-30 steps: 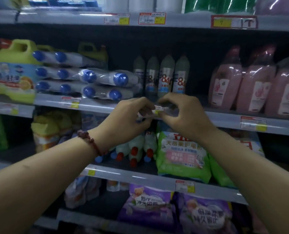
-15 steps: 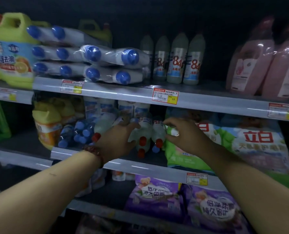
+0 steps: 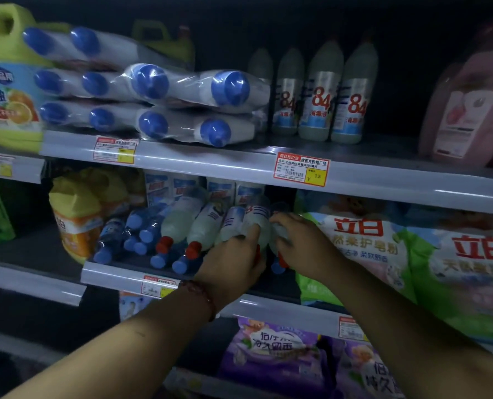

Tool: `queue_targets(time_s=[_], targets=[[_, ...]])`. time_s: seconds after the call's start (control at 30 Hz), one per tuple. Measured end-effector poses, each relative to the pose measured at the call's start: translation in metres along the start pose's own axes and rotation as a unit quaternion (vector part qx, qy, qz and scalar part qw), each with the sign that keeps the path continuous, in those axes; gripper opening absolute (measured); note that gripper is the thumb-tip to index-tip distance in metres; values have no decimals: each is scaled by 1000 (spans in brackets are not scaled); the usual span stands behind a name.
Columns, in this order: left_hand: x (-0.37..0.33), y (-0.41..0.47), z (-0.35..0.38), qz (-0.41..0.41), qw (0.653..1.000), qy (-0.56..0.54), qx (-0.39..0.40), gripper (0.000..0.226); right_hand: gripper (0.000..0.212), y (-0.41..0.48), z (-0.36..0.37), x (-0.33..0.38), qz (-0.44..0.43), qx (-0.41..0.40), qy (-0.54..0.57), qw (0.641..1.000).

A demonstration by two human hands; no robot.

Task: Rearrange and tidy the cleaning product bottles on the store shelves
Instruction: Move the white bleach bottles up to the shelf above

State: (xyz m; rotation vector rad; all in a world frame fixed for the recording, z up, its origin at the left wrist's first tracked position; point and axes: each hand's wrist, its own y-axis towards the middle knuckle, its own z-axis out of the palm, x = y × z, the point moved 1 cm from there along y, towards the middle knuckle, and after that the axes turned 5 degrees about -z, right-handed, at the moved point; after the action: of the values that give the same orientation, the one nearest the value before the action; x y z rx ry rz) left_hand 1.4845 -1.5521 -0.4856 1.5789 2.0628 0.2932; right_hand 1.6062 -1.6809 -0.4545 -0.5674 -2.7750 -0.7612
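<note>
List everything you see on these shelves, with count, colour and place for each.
wrapped bottles: ten caps showing, blue-capped, stacked lying, upper shelf left
84 bottles: four, pale, standing, upper shelf centre
jugs: two, yellow-green, upper shelf left
pink bottles: count unclear, upper shelf right
price tags: several, red-yellow, shelf edges
red-capped bottles: at least four, pale, lying, middle shelf
small bottles: several, blue-capped, middle shelf left
detergent bags: two, green-white, middle shelf right
purple bags: two, lower shelf
left hand: one, grips a red-capped bottle
right hand: one, grips another
</note>
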Motion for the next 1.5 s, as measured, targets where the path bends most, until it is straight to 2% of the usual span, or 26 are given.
queue_targets(time_s=[0.07, 0.13, 0.23, 0.33, 0.47, 0.57, 0.67, 0.73, 0.8, 0.93, 1.07, 1.17, 1.27, 1.43, 1.5], targets=[[2, 0, -8, 12, 994, -100, -33, 32, 46, 2, 1, -3, 4, -4, 0, 1000], [7, 1, -23, 1, 981, -168, -102, 16, 55, 6, 2, -5, 10, -1, 3, 1000], [6, -1, -49, -52, 952, -237, -187, 16, 71, 12, 5, 0, 19, 0, 26, 999], [-1, -6, -70, -116, 925, -281, -228, 23, 76, 14, 10, 15, 3, -8, 42, 999], [-3, -10, -92, -194, 870, -366, -266, 24, 86, 10, 15, 44, -13, -9, 11, 1000], [-2, -12, -109, -204, 858, -398, -251, 29, 85, 10, 11, 62, -1, -22, 42, 999], [-11, -21, -134, -187, 857, -442, -189, 34, 72, 7, -8, 77, 9, -5, 109, 994], [-16, -29, -149, -144, 844, -498, -137, 27, 57, 1, -24, 86, 9, 16, 190, 982], [-16, -36, -158, -124, 842, -512, -115, 20, 55, -6, -42, 95, 17, 48, 260, 964], [-21, -51, -167, -137, 870, -466, -90, 17, 67, -16, -79, 117, 29, 85, 354, 931], [-35, -65, -171, -142, 896, -419, -43, 16, 60, -26, -108, 133, 24, 102, 441, 891], [-42, -67, -172, -107, 898, -426, -17, 25, 54, -32, -126, 135, 29, 83, 498, 863], [-54, -61, -175, -52, 893, -448, -4, 34, 48, -33, -144, 129, 36, 40, 517, 854], [-89, -21, -179, 5, 899, -437, -33, 46, 43, -28, -181, 102, 51, -55, 555, 829], [-102, 6, -173, 5, 906, -421, -52, 42, 40, -21, -193, 88, 65, -73, 564, 820]])
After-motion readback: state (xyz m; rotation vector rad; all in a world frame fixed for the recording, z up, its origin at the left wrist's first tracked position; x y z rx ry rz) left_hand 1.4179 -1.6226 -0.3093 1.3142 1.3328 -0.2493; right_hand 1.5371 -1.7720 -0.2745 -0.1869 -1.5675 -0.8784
